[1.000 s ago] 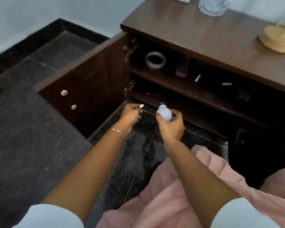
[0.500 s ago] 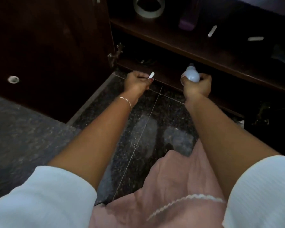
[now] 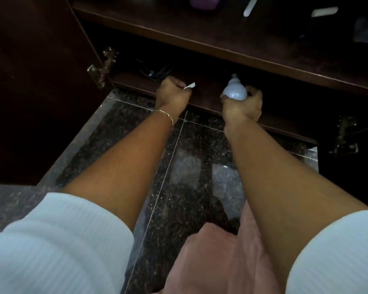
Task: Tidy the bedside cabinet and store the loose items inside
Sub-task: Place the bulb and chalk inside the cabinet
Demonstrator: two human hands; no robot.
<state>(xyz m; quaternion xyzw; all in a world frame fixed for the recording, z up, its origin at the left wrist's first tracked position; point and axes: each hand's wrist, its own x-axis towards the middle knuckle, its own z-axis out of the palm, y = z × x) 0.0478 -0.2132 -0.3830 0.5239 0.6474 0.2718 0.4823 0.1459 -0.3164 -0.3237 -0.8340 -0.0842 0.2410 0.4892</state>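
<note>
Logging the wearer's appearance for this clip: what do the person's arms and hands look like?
Pale, ribbed left sleeve and right sleeve end near the elbows, leaving the forearms bare. A thin gold chain bracelet circles the left wrist. The left hand and right hand wear no gloves.

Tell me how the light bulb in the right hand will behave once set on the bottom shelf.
The light bulb has a round dome, so it will probably roll if laid on the flat bottom shelf. Its smooth shell looks slippery and may be fragile, though the right hand wraps it; set it down gently.
</note>
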